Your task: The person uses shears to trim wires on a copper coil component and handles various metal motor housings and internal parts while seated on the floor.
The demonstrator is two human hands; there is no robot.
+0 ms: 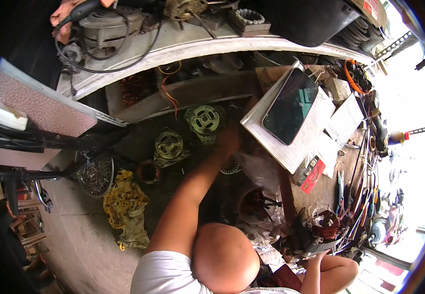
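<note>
My left hand (228, 140) is stretched far forward into the shadow under the bench. Its fingers are too dark to make out. Just left of it lies a green motor end cover (205, 120) with round openings. A second, duller end cover (169, 145) sits nearer on the floor, beside a small copper-wound ring (148, 172). Below my left wrist shows part of a toothed metal ring (230, 165). My right hand (319, 255) is low at the right, at the lower edge of a dark metal block (310, 237) with a copper wire coil (325, 224) on it. Its fingers are mostly hidden.
A phone (291, 106) lies on an open notebook (256, 119) on the right-hand bench, beside many hand tools (357, 206). A bowl of screws (95, 175) and a yellow cloth (125, 206) are on the floor at left. Motor parts line the white-edged shelf (183, 51).
</note>
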